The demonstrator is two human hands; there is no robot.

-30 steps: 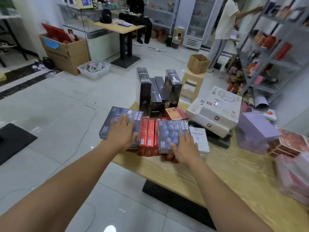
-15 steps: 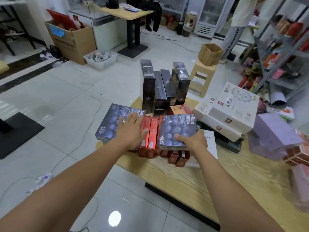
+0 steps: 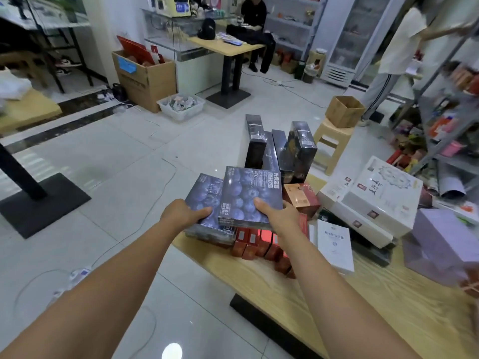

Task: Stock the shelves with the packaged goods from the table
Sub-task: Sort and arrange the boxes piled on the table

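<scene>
Over table [image 3: 388,307] corner: gripped lower blueberry box [image 3: 204,193] with left hand [image 3: 181,216], clasped overlapping upper blueberry box [image 3: 248,193] with right hand [image 3: 280,218]; spotted red boxes [image 3: 248,242] at 6 o'clock.

I record a glossy, pale tiled floor [image 3: 129,156] with one ceiling light mirrored in it. Landmark: the wooden pedestal table [image 3: 228,46] on its black base.
- Left of it: an open cardboard carton [image 3: 145,79].
- Front-left: a white bin [image 3: 181,110].
- Behind it: a seated person [image 3: 254,16].
- Right of it: a glass-door cooler [image 3: 347,47].
- Front-right: a beige stool [image 3: 331,136] bearing a small box [image 3: 344,111].
</scene>
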